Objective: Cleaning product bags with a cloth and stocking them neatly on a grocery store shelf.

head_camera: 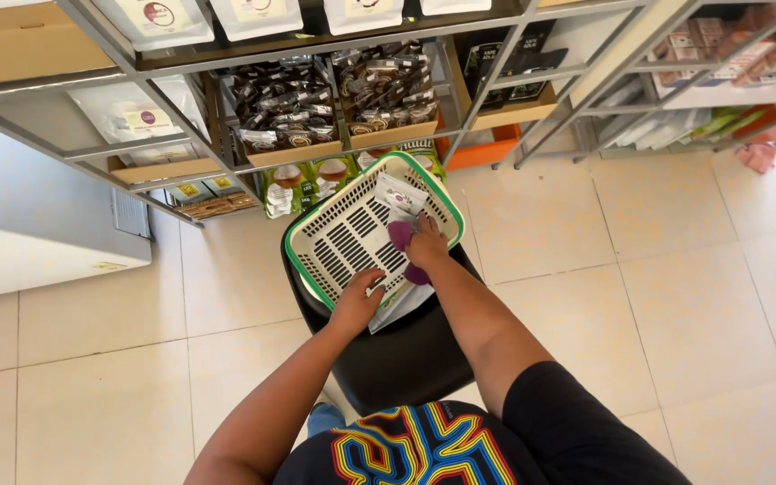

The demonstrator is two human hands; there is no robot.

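Head view, looking down. A white slotted basket (352, 238) with a green rim rests tilted on a black stool (406, 359). The left hand (358, 305) lies on the basket's near edge, its fingers (372, 280) curled over the rim and grasping it. The right hand (426, 244) reaches into the basket's right side; its fingers are bent around a small purple packet (400, 235), which sits just left of the fingertips and partly under them. A second purple piece (417, 275) shows just below the right wrist, at the basket's edge. A pale, flat sachet (399, 196) lies inside the basket, just beyond the right fingers and touching the far rim. A white sheet (401, 305) juts out beneath the basket, between the two hands. Beyond the basket, well past both sets of fingers, a metal shelf rack (226, 135) carries cardboard trays of dark packets (285, 112). Pale tiled floor (675, 269) surrounds the stool
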